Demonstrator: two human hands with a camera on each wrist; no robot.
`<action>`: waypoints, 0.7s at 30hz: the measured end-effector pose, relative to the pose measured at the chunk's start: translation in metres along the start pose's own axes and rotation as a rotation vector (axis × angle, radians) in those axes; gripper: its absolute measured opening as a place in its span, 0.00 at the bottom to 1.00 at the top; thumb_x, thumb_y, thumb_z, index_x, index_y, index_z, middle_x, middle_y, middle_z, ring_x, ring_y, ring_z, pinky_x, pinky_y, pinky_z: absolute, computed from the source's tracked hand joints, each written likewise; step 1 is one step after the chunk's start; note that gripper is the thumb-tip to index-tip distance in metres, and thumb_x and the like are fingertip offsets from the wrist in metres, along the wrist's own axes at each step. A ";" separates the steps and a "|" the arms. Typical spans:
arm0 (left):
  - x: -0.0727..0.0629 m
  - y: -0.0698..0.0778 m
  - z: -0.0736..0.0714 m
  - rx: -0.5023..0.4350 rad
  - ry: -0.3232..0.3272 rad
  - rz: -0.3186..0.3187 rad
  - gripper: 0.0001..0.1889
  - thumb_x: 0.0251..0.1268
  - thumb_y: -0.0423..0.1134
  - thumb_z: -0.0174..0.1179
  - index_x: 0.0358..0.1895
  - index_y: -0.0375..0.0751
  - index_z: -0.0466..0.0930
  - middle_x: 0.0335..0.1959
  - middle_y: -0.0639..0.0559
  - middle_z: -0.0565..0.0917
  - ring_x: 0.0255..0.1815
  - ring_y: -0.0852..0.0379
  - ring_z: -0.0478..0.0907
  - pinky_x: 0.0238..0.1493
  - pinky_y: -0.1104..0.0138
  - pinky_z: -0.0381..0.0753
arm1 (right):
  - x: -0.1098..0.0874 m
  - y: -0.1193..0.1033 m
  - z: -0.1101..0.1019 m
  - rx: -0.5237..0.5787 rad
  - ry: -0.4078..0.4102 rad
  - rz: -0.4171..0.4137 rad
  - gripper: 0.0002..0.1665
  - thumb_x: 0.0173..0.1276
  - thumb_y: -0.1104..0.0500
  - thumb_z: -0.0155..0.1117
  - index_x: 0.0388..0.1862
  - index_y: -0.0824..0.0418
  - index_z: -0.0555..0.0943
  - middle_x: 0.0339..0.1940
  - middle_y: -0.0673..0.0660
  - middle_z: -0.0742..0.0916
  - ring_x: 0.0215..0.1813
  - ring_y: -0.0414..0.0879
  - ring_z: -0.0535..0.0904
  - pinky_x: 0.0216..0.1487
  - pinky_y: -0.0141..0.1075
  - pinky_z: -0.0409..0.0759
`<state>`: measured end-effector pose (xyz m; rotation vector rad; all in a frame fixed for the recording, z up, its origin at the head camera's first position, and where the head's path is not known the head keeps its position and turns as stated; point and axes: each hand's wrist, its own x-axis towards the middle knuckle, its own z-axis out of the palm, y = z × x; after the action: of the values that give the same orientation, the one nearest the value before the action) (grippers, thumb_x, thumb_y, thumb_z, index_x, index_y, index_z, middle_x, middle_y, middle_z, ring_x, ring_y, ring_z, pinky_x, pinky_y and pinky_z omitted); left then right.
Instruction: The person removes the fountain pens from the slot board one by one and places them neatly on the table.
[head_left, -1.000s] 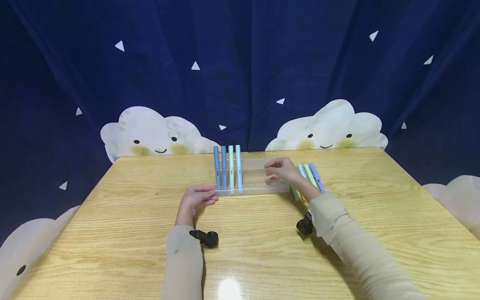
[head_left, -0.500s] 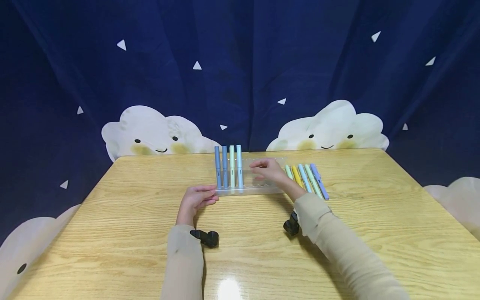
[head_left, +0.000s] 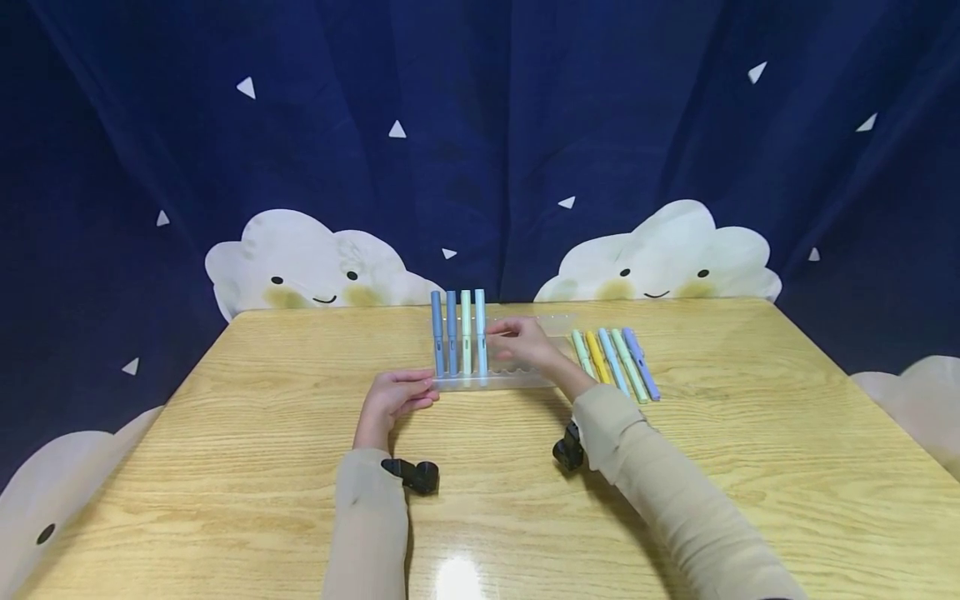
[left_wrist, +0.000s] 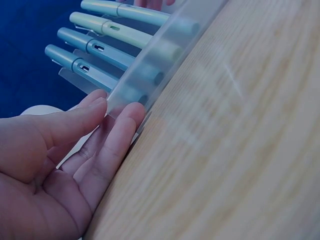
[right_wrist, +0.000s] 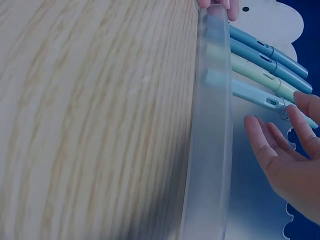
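A clear plastic pen stand [head_left: 517, 381] sits on the table with several capped pens upright in its left part. My left hand [head_left: 395, 395] pinches the stand's left end between thumb and fingers, plainest in the left wrist view. Two blue pens [head_left: 437, 333] lean nearest it, then a pale green pen [head_left: 466, 333] and a light blue pen [head_left: 481, 337]. My right hand [head_left: 522, 343] is over the stand, its fingertips right at the light blue pen's cap. In the right wrist view the fingers [right_wrist: 265, 142] below are spread and hold nothing.
To the right of the stand, a row of loose pens [head_left: 615, 367] lies on the wooden table [head_left: 480, 500]: green, yellow, light blue and purple. Behind the table hangs a dark blue curtain [head_left: 375, 183] with clouds.
My right hand has moved left along the stand, from its right end to the light blue pen, uncovering the loose pens. The left hand keeps its hold.
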<state>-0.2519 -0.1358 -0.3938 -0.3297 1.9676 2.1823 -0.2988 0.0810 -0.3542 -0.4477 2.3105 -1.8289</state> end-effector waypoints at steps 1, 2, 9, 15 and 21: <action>0.000 0.000 0.000 0.002 -0.003 0.002 0.15 0.58 0.22 0.54 0.50 0.22 0.73 0.28 0.41 0.82 0.24 0.56 0.80 0.30 0.69 0.83 | 0.000 -0.001 0.001 0.001 0.001 0.005 0.16 0.62 0.67 0.57 0.47 0.77 0.74 0.46 0.67 0.78 0.43 0.52 0.76 0.46 0.45 0.79; 0.000 0.000 0.000 0.002 -0.004 0.001 0.15 0.58 0.22 0.54 0.50 0.22 0.73 0.28 0.41 0.82 0.24 0.56 0.80 0.30 0.69 0.83 | 0.001 -0.002 0.002 0.005 -0.001 0.009 0.16 0.62 0.68 0.57 0.47 0.77 0.74 0.46 0.67 0.78 0.42 0.51 0.76 0.46 0.45 0.79; 0.002 -0.001 0.000 -0.003 0.005 0.002 0.15 0.58 0.22 0.54 0.49 0.23 0.73 0.27 0.41 0.82 0.24 0.56 0.80 0.29 0.69 0.83 | 0.002 -0.005 0.007 0.005 -0.024 0.009 0.18 0.61 0.69 0.57 0.50 0.75 0.73 0.48 0.69 0.78 0.43 0.51 0.77 0.46 0.43 0.79; 0.004 -0.003 -0.001 -0.004 -0.006 0.016 0.15 0.58 0.22 0.54 0.49 0.21 0.73 0.27 0.41 0.82 0.24 0.56 0.80 0.29 0.70 0.82 | 0.002 -0.004 0.009 0.012 -0.056 -0.021 0.19 0.61 0.71 0.56 0.52 0.75 0.72 0.52 0.68 0.76 0.44 0.50 0.76 0.47 0.44 0.78; 0.005 -0.005 -0.002 -0.014 -0.023 0.032 0.15 0.57 0.21 0.54 0.49 0.20 0.72 0.27 0.40 0.82 0.24 0.55 0.80 0.30 0.69 0.82 | 0.002 -0.004 0.009 0.006 -0.059 -0.041 0.19 0.61 0.72 0.55 0.52 0.76 0.72 0.54 0.68 0.75 0.45 0.51 0.77 0.46 0.44 0.79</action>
<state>-0.2551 -0.1371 -0.3997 -0.2753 1.9602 2.2098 -0.2972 0.0714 -0.3522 -0.5446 2.2722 -1.8149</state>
